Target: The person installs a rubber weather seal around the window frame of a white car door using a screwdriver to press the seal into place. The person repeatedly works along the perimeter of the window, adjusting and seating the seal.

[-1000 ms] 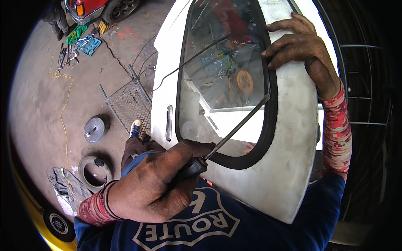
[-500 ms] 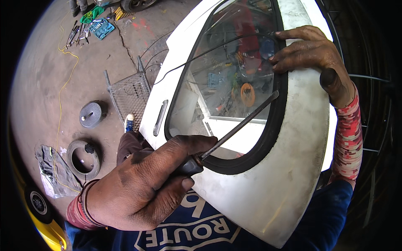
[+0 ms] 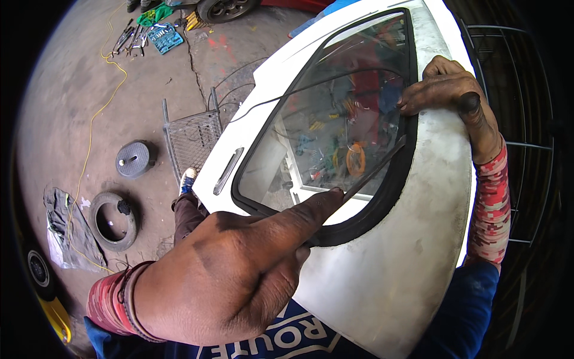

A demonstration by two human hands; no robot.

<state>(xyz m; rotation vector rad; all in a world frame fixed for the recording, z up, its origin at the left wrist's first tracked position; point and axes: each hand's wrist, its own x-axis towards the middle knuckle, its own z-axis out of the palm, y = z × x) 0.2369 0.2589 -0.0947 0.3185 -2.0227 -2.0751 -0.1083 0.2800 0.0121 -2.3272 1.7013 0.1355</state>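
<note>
A white vehicle door or panel (image 3: 371, 287) lies in front of me, with a glass pane (image 3: 335, 131) framed by a black rubber seal (image 3: 373, 218). My left hand (image 3: 239, 263) is closed round a flat-blade screwdriver (image 3: 375, 172), index finger stretched along the shaft; its handle is hidden in my palm. The blade's tip lies at the seal's inner edge on the right. Just above it, my right hand (image 3: 448, 90) bends its fingers down onto the seal, the thumb standing apart. A thin dark cord (image 3: 299, 90) crosses the glass toward the right hand.
A metal mesh stand (image 3: 192, 137) is left of the panel, beside my shoe (image 3: 188, 180). Further left are a round dark stool-like object (image 3: 135, 158), a tyre (image 3: 113, 236) and a yellow cable (image 3: 91, 128). Hand tools and a blue tool case (image 3: 164, 39) lie farther off.
My left hand has moved right and forward, bringing the screwdriver's tip lower against the seal. My right hand's fingers, stretched out before, are now bent. The view has shifted slightly.
</note>
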